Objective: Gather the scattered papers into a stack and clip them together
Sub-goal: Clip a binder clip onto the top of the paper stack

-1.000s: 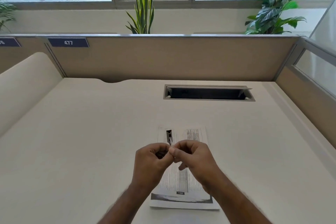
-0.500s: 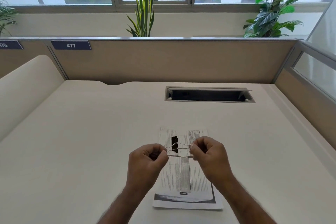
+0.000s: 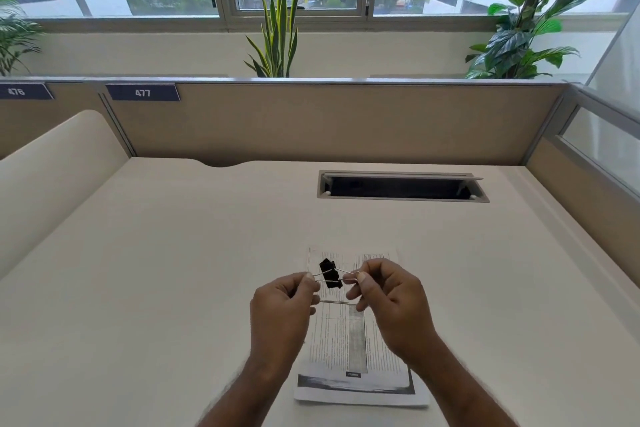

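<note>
- Black binder clip [image 3: 330,274] held in the air above the top of the paper stack [image 3: 353,350], between both hands.
- Left hand [image 3: 282,312] pinches one wire handle; right hand [image 3: 389,302] pinches the other (fingertips only).
- Stack lies squared on the cream desk [image 3: 156,270], near edge.
- Cable slot [image 3: 401,186] beyond it, well apart.

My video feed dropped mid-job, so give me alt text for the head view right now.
Both hands hold a black binder clip in the air above a squared stack of printed papers on a cream desk: the left hand pinches one wire handle, the right hand the other. The clip is not on the papers yet.
</note>
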